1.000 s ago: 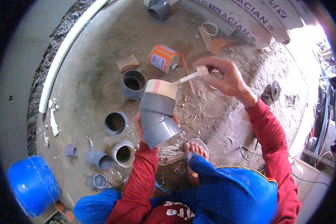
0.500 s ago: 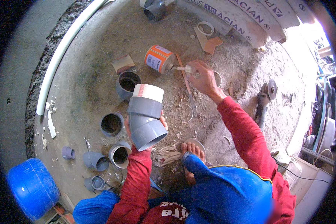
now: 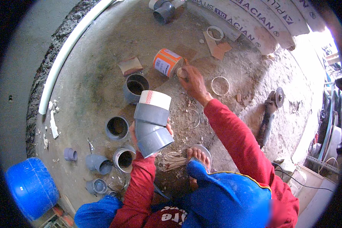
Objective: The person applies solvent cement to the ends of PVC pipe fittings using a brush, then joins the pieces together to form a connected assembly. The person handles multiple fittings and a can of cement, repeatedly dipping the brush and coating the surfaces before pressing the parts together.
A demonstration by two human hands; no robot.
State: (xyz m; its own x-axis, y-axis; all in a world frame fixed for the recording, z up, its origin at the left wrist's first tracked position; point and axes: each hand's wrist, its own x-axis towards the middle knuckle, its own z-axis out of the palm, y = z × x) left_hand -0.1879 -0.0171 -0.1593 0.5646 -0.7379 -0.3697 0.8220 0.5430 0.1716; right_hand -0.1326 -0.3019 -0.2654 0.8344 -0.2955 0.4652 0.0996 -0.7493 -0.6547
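My left hand (image 3: 134,133) is wrapped round a grey pipe elbow (image 3: 152,127). A short white pipe piece (image 3: 155,98) with a red-marked strip sits in the elbow's upper end. The elbow's lower mouth faces toward me. My right hand (image 3: 194,83) reaches ahead to an orange can (image 3: 167,62) with a white label. Its fingers close round the can's pale cap (image 3: 181,73), which is at the can's neck. Whether the cap touches the neck is hard to make out. Just beyond the elbow, a grey pipe socket (image 3: 136,86) stands open end up.
Several grey fittings (image 3: 117,127) stand at the left. A blue barrel (image 3: 33,189) is at the lower left, and a long white pipe (image 3: 64,53) runs along the wall. An angle grinder (image 3: 270,110) lies at the right. Large wrapped pipes (image 3: 250,26) are stacked far right.
My right hand has moved left toward the can. The cap's pale applicator stem, partly out of the can before, is now out of sight. The elbow stays in my left hand.
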